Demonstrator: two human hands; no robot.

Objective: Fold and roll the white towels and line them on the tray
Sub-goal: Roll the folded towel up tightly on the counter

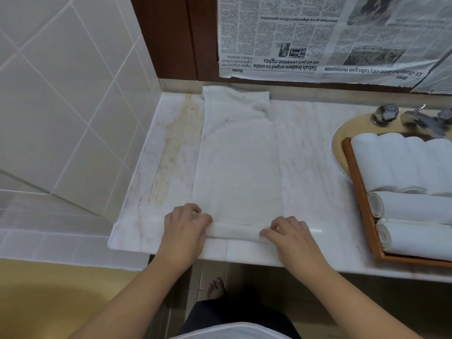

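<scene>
White terry, folded into a long strip, the towel runs from the tabletop's near edge to the far wall, its near end turned into a thin roll. We see our left hand and right hand curled over that roll, one at each end. Bare marble lies on either side. Right, the wooden tray of rolled towels is cut off by the frame.

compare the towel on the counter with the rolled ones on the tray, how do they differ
The towel on the counter lies mostly flat, only its near edge rolled, under the left hand and right hand; the rolled towels are fully rolled, untouched, and sit in the wooden tray. All are white.
</scene>
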